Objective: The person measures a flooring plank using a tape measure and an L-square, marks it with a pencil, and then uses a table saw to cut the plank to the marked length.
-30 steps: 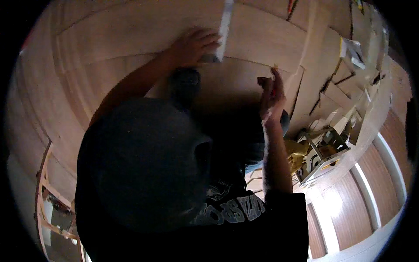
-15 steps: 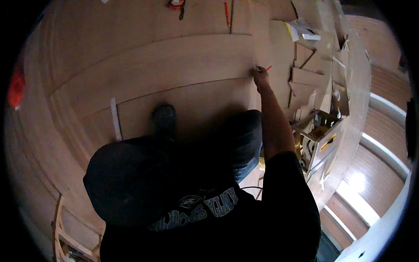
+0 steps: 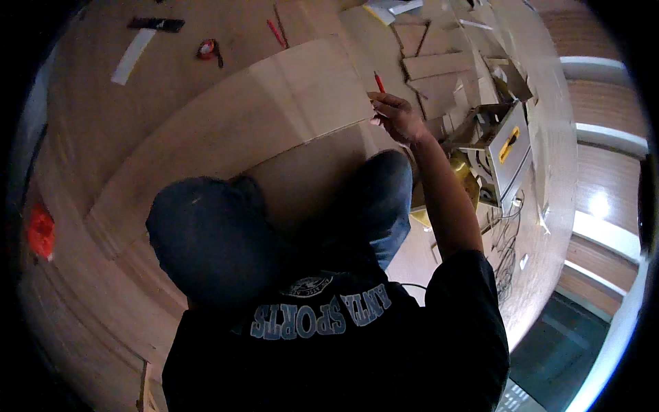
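Note:
My right hand (image 3: 397, 117) is closed around a thin red pencil (image 3: 379, 83), which sticks up past the fingers. It is over the right end of a long, curved-looking wooden board (image 3: 226, 130) lying across in front of my knees. Whether the fingers touch the board I cannot tell. My left hand is out of sight. Beyond the board lie a second red pencil-like stick (image 3: 276, 33) and a red and black tape measure (image 3: 207, 49).
Right of my hand lie cut cardboard-like pieces (image 3: 436, 65) and a wooden box (image 3: 504, 141) with a yellow mark. Cables (image 3: 504, 261) trail behind it. Far left are a dark flat tool (image 3: 156, 25), a white strip (image 3: 134, 56) and a crumpled red thing (image 3: 40, 230).
My view has shifted, so the floor things appear farther left or lower. The pencil in my right hand has turned from pointing right to pointing up.

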`<action>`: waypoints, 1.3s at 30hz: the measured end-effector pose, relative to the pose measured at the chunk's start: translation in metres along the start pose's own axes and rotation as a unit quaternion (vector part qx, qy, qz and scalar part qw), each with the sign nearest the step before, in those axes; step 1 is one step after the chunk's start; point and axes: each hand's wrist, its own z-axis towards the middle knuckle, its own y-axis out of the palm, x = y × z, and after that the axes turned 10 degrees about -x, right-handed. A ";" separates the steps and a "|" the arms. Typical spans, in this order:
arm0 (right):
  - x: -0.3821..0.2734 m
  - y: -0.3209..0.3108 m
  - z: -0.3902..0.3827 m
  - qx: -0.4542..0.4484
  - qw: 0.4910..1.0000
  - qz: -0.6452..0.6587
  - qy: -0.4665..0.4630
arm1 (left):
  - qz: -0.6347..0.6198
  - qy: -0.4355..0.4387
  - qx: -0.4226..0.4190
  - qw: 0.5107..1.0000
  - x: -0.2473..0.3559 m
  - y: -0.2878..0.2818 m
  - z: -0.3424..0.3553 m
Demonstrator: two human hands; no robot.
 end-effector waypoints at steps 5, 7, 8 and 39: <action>-0.044 -0.014 -0.059 0.087 0.975 -0.190 -0.074 | -0.140 0.086 -0.125 0.978 0.039 0.075 0.014; -0.041 -0.032 -0.098 0.194 0.873 -0.420 -0.153 | -0.158 0.113 -0.175 0.965 0.054 0.109 0.017; -0.033 -0.042 -0.119 0.253 0.787 -0.524 -0.206 | -0.166 0.128 -0.204 0.956 0.063 0.125 0.019; 0.558 0.050 -0.481 0.719 0.680 0.057 0.131 | -0.170 -0.038 -0.538 0.825 0.117 0.653 0.014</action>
